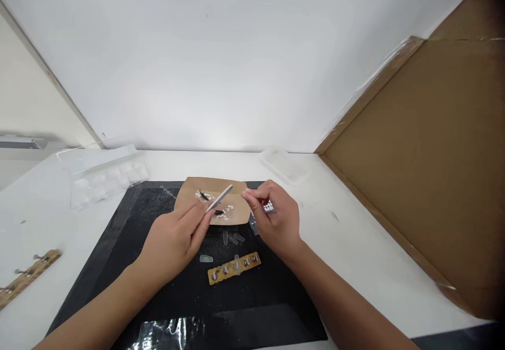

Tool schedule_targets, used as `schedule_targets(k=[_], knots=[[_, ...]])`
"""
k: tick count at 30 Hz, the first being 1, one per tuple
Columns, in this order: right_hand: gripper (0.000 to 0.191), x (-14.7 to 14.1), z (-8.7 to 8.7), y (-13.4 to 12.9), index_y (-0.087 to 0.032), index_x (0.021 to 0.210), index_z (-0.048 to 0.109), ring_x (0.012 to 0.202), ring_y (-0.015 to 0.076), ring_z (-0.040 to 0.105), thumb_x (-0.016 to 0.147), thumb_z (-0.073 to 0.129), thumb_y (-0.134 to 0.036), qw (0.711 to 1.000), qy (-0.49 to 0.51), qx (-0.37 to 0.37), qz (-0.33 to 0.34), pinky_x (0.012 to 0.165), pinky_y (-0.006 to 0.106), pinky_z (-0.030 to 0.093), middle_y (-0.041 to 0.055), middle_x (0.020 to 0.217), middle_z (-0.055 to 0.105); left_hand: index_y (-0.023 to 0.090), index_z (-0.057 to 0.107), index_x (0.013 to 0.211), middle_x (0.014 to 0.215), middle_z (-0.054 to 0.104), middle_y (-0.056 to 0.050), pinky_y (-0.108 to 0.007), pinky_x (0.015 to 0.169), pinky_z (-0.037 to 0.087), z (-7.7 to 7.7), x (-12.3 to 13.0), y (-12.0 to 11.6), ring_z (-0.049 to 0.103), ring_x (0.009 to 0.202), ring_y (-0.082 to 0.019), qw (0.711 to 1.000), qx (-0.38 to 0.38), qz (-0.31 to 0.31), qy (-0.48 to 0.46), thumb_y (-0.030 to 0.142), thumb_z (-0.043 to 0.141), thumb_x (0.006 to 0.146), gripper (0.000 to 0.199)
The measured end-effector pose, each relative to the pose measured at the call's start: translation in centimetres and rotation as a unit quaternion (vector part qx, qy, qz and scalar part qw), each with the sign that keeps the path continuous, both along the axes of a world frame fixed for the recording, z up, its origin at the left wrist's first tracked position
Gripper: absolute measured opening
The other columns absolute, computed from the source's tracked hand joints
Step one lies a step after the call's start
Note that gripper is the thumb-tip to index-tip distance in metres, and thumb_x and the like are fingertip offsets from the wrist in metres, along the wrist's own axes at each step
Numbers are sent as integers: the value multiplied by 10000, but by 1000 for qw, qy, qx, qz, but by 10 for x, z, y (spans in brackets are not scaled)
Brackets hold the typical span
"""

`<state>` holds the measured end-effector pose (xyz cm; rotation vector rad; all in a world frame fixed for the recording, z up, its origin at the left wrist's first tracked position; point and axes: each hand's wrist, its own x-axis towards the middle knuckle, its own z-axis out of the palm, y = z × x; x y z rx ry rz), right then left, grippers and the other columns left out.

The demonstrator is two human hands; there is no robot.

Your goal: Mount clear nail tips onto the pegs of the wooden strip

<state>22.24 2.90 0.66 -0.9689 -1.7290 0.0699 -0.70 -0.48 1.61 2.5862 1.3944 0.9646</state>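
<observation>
My left hand [173, 239] is closed round the lower end of a grey nail file [221, 198], which tilts up to the right. My right hand [276, 216] pinches thumb and forefinger together; whatever sits between the tips is too small to make out. Under both hands lies a brown paper sheet [189, 186] with white chips and dark scraps on it. Closer to me, several clear false nail tips [236, 238] rest on the black mat [173, 308]. A wooden nail stand [234, 269] with metal studs carries one clear tip. Part of a white-dotted sheet [268, 207] shows behind my right hand.
A clear compartment box [106, 181] stands at the back left, and a clear plastic lid [283, 166] lies at the back. Another wooden strip with metal studs [29, 273] is at far left. A brown cardboard panel [418, 166] bounds the right side; a white wall [221, 66] rises behind.
</observation>
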Motion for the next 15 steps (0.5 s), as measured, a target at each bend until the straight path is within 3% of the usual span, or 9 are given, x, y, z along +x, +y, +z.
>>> schedule_targets(k=[4, 6, 10, 15], knots=[[130, 5, 1, -4, -239, 856, 724, 642, 141, 638, 979, 767, -250, 999, 10, -25, 20, 583, 293, 515, 1, 811, 767, 190, 634, 1427, 915, 700, -61, -296, 680, 445, -3, -9, 9, 663, 785, -199, 981, 93, 136, 101, 331, 434, 1137, 380], [102, 4, 0, -7, -245, 878, 742, 658, 143, 665, 965, 791, -266, 999, -3, -24, 34, 588, 295, 536, 2, 842, 793, 179, 574, 1508, 901, 682, -59, -312, 685, 433, -5, -12, 14, 649, 789, -215, 968, 118, 172, 140, 353, 457, 1132, 430], [80, 0, -6, -10, -245, 915, 750, 658, 138, 683, 940, 824, -263, 998, -21, -15, 57, 588, 280, 547, -15, 807, 792, 122, 545, 1537, 924, 667, -98, -372, 823, 468, -9, -16, 22, 617, 874, -272, 957, 126, 169, 198, 388, 481, 1119, 500], [203, -3, -11, -11, -232, 821, 688, 638, 141, 685, 896, 868, -289, 998, -12, -30, 54, 579, 272, 539, -21, 748, 755, 141, 589, 1502, 904, 680, -96, -400, 821, 457, -12, -15, 23, 567, 829, -268, 967, 113, 117, 198, 374, 508, 1109, 464]])
